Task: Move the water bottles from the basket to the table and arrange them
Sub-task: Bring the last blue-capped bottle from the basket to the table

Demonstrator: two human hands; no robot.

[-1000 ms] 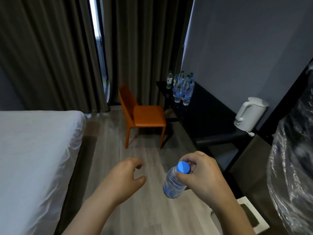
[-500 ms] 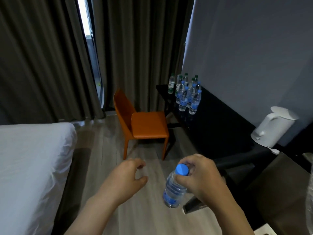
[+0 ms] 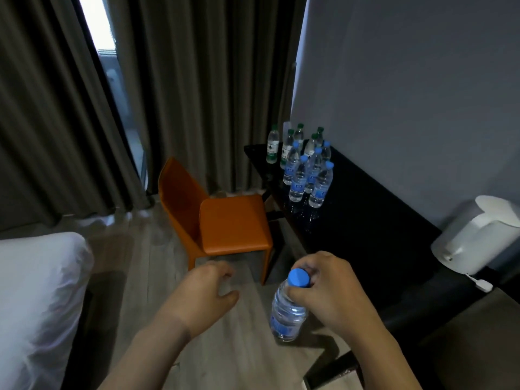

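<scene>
Nearer than 1 second ago, the bench (image 3: 365, 220) and its standing bottles (image 3: 306, 170) are looming larger. The right hand (image 3: 332, 291) is still pinching the carried bottle (image 3: 287, 313) by its blue cap (image 3: 299, 278) over the floor (image 3: 157, 249), long axis near vertical, cap up, base down. The left hand (image 3: 202, 294) is hanging loosely curled, holding nothing.

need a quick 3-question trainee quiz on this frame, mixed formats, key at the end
1. True or false: the right hand grips the blue-capped bottle near its cap.
2. The left hand: A) holds a second bottle, B) holds nothing, C) steadies the held bottle.
3. Fill in: the standing bottles on the black table have blue caps and ____ caps.
Key: 1 true; 2 B; 3 green.
</scene>
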